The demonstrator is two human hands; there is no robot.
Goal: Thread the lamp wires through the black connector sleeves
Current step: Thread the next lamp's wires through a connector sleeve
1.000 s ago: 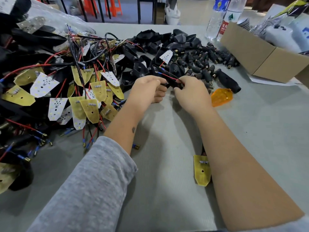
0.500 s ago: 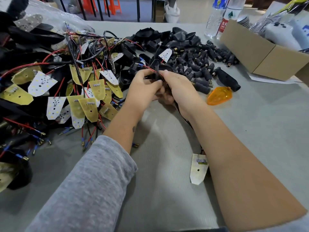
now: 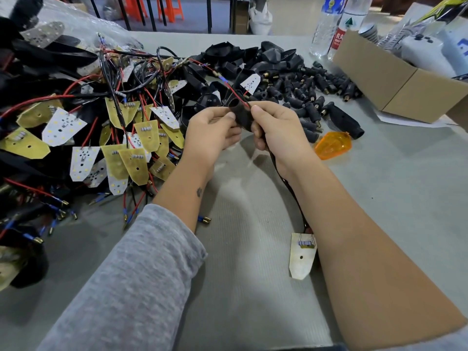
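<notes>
Far right of desk point(image 3: 405, 198), two clear plastic bottles side by side. Right-hand bottle point(image 3: 347, 29): red label point(image 3: 338, 39) with white Chinese characters, top one reads 农, the rest too small to make out; above it a white panel with a green triangular mountain logo point(image 3: 349, 22). Left-hand bottle point(image 3: 325, 26): blue label point(image 3: 330, 2) with a yellow emblem, wording illegible. White item inside the cardboard box point(image 3: 395, 79), far right edge: part of a blue mark point(image 3: 464, 45), unreadable. No other legible text.

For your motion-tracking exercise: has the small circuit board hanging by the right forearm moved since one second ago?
Yes. The circuit board has flipped from its yellow face to its pale face, though its position relative to the orange lens is roughly unchanged.
</notes>
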